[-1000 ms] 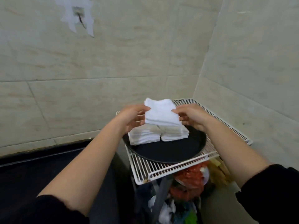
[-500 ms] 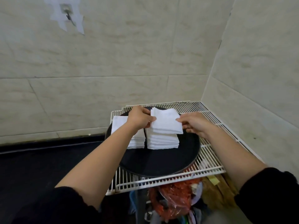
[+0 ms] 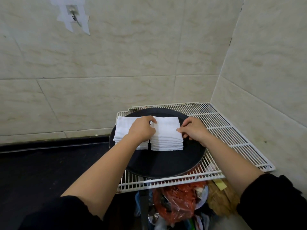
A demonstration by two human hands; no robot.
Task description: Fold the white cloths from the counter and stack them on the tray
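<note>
Two stacks of folded white cloths are set side by side on the black tray point(image 3: 166, 165): left stack point(image 3: 123, 128) and right stack point(image 3: 167, 143), nearly touching. The top cloth point(image 3: 166, 128) of the right stack is pinched at its left edge by the left hand point(image 3: 141, 130) and at its right edge by the right hand point(image 3: 193, 129) — fingers curled narrow on both hands. The tray is carried on a white wire rack point(image 3: 232, 138) beside the dark counter point(image 3: 41, 163).

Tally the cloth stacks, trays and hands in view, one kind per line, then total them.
White cloth stacks: 2, left stack and right stack
Black tray: 1
Hands: 2, left hand and right hand
Total: 5
</note>
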